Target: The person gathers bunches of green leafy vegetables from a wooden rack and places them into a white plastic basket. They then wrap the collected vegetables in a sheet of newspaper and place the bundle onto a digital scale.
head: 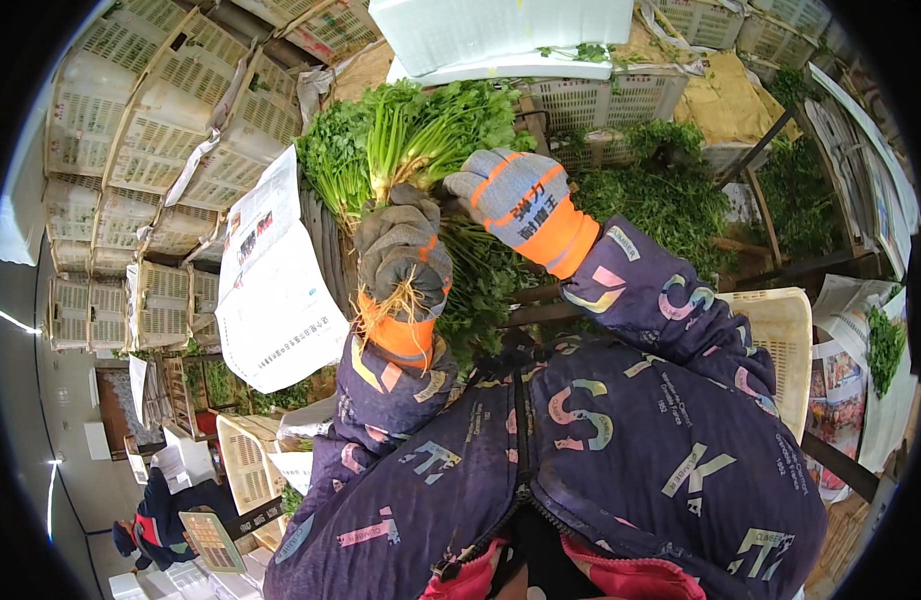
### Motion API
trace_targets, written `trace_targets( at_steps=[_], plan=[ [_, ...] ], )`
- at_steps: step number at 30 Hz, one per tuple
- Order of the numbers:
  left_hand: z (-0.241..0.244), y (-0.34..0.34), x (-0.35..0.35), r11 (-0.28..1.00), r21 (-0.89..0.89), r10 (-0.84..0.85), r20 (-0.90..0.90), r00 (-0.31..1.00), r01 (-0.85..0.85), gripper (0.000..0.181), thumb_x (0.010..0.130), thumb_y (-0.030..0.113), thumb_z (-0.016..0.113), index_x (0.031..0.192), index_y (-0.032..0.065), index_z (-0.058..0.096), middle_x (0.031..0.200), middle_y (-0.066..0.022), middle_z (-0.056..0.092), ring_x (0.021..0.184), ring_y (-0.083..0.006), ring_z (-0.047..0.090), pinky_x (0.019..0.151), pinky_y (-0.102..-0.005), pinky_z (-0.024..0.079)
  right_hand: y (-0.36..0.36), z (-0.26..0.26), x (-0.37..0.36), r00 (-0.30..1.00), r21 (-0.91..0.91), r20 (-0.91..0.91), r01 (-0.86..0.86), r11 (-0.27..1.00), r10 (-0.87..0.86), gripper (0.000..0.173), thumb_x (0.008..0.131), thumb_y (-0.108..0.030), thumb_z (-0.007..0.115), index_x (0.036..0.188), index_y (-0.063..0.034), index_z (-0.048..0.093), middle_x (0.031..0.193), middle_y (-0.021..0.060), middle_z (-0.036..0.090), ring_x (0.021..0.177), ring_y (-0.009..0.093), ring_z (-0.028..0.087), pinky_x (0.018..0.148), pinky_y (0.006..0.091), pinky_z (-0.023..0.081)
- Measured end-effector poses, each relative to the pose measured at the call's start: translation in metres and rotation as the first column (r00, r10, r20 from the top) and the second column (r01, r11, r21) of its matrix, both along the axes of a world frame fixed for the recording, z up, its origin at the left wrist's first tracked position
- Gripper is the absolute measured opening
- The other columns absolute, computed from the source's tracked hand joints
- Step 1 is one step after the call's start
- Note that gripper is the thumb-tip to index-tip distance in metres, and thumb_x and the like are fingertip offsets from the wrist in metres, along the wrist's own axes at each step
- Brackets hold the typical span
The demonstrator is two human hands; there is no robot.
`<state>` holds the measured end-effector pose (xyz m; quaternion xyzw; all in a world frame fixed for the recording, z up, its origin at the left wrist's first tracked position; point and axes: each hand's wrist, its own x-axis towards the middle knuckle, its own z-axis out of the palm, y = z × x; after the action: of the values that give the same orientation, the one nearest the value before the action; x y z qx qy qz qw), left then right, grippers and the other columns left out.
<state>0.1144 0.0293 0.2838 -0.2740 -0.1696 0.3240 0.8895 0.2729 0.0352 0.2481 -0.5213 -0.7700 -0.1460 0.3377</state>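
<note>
Both my hands wear grey knit gloves with orange cuffs. My left hand [404, 262] is closed on stems of leafy greens, with pale roots hanging out of the fist over the cuff. Just above it lie bundles of celery-like leafy greens [400, 139], roots towards me. My right hand [505, 195] is at the right edge of those bundles, fingers curled down by their roots; its fingertips are hidden, so I cannot tell whether it holds any. Under and between my hands are more green stems and leaves [475, 300]. Left of my left hand hangs a printed newspaper sheet [280, 300].
Stacked plastic crates [160, 127] fill the left side. A white foam box [498, 34] stands beyond the bundles. Loose greens [655, 202] lie at right, near a cream plastic basket [779, 352]. Newspapers [843, 405] are at far right. A person [168, 517] is bent over at lower left.
</note>
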Motion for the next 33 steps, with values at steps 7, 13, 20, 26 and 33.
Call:
trace_targets(
  at_steps=[7,13,20,26,33],
  plan=[
    [-0.007,0.001,-0.008,0.999,0.027,-0.036,0.070,0.997,0.034,0.028,0.081,0.009,0.045,0.105,-0.0032,0.035,0.062,-0.0052,0.046,0.041,-0.0162,0.044,0.031,-0.0284,0.029,0.008,-0.002,0.009,0.959,-0.050,0.001,-0.284,0.958,0.284,0.016,0.070,-0.019,0.058,0.084,-0.0123,0.058,0.081,0.0033,0.054,0.075,0.024,0.055,0.059,0.0334,0.045],
    [-0.023,0.005,-0.012,0.994,0.064,-0.097,0.122,0.988,0.090,0.030,0.080,0.006,0.043,0.106,-0.0056,0.035,0.055,-0.0061,0.044,0.040,-0.0177,0.044,0.032,-0.0297,0.029,-0.002,0.014,0.028,0.766,-0.261,-0.438,-0.609,0.749,0.470,0.012,0.070,-0.013,0.059,0.079,-0.0052,0.056,0.076,0.0056,0.055,0.067,0.021,0.054,0.057,0.0308,0.043],
    [-0.006,-0.011,-0.019,0.995,-0.007,-0.099,-0.028,0.995,0.099,0.032,0.082,0.009,0.042,0.109,-0.0065,0.035,0.059,-0.0032,0.047,0.040,-0.0130,0.044,0.034,-0.0264,0.030,-0.020,0.024,0.069,0.714,-0.435,-0.614,-0.662,0.610,0.337,0.018,0.074,-0.018,0.060,0.086,-0.0048,0.061,0.074,0.0049,0.060,0.065,0.017,0.056,0.057,0.0274,0.044],
    [-0.056,0.011,0.003,0.871,-0.256,-0.178,0.630,0.756,0.418,0.030,0.081,0.009,0.042,0.107,-0.0047,0.035,0.059,-0.0030,0.046,0.043,-0.0128,0.045,0.034,-0.0270,0.030,-0.029,-0.013,0.024,0.986,-0.042,0.033,-0.162,0.986,0.163,0.028,0.071,-0.013,0.058,0.099,-0.0176,0.059,0.068,0.0034,0.055,0.063,0.022,0.055,0.049,0.0330,0.044],
    [-0.024,-0.020,0.000,0.986,0.033,-0.168,0.142,0.976,0.165,0.035,0.075,0.003,0.047,0.107,-0.0064,0.034,0.066,-0.0068,0.043,0.043,-0.0145,0.046,0.031,-0.0282,0.031,-0.011,-0.035,0.016,0.988,-0.200,0.086,0.147,0.969,-0.132,0.019,0.079,-0.026,0.050,0.096,-0.0202,0.059,0.073,0.0040,0.057,0.063,0.024,0.057,0.044,0.0347,0.041]
  ],
)
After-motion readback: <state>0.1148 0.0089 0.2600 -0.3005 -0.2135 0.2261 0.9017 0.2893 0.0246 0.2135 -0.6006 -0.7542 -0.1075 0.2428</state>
